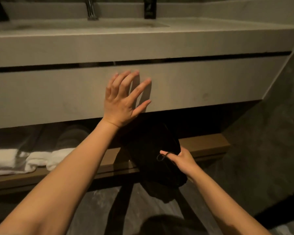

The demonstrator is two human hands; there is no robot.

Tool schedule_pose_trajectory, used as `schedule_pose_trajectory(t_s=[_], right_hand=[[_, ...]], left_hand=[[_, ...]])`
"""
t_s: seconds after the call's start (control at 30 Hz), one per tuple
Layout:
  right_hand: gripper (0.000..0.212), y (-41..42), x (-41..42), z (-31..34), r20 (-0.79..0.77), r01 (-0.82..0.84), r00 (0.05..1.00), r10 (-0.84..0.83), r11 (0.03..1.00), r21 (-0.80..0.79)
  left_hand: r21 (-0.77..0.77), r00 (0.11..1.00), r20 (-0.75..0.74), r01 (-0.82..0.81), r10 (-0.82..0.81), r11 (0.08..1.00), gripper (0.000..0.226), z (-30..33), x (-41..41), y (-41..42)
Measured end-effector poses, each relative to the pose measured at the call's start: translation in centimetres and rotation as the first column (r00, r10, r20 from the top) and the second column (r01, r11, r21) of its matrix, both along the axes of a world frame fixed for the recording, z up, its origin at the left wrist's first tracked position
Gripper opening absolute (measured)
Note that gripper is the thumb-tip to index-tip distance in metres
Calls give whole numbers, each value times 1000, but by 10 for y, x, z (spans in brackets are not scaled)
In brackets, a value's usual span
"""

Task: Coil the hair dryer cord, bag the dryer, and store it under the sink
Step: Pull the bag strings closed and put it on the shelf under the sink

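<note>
A black cloth bag (153,155) hangs in front of the wooden shelf (205,145) under the sink; the hair dryer and its cord are hidden inside it. My right hand (180,160) grips the bag's right side, and the thin drawstring (161,157) loops over its fingers. With straight, spread fingers, my left hand (124,99) lies flat against the pale drawer front (210,83) of the vanity, above the bag.
Folded white towels (24,160) lie on the left part of the shelf, with a rolled towel (71,136) behind them. Above are the sink basin (75,25), a chrome tap (91,9) and a black bottle (149,7). A grey wall (270,150) closes the right side.
</note>
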State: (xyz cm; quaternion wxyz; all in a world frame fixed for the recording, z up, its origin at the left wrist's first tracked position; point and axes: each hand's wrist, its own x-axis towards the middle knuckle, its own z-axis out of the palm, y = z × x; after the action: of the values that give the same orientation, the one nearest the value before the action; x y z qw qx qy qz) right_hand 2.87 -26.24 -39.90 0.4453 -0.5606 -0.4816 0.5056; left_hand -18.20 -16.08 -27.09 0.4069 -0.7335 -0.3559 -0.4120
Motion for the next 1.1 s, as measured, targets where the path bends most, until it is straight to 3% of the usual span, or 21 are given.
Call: schedule_pose_trajectory(t_s=[0.33,0.87,1.1], right_hand=[[39,42,1,-26,106,-75,992,64,992,106],[63,113,4,-48,221,-72,972,81,996,-52],[58,126,12,-56,236,-69,968,81,996,-59]], left_hand=[[110,996,88,-28,18,993,58,-6,8,9],[184,994,90,-84,68,979,58,-8,12,11],[200,992,86,-111,95,973,60,-8,12,12]])
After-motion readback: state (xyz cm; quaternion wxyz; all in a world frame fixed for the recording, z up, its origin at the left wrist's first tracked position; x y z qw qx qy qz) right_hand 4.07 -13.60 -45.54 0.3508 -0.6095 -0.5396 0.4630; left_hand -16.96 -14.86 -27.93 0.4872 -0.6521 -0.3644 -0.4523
